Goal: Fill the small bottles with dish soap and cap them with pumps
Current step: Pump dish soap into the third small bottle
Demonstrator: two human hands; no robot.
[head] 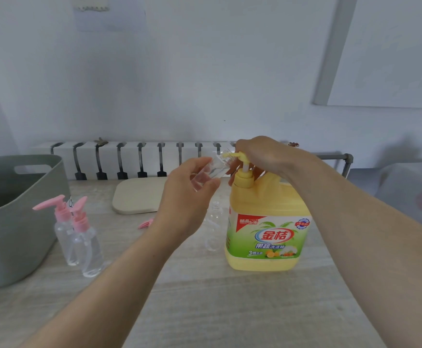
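On the table (205, 297), center right, stands the soap jug (265, 234), right hand (262, 154) curled over its pump head (242, 156), left hand (187, 194) gripping a clear bottle (212, 169) at the spout. Lower left, two capped bottles (89, 247) look done; one open bottle (215, 222) and one loose pump (146, 223) remain.

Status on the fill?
Left hand holds small bottle tilted at the spout. Right hand on pump of soap jug. Spare open bottle beside jug, not blocking.

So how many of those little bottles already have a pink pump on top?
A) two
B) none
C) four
A: only the two capped bottles by the grey tub wear pink pumps; the held bottle in the left hand and the open bottle beside the yellow jug have none.
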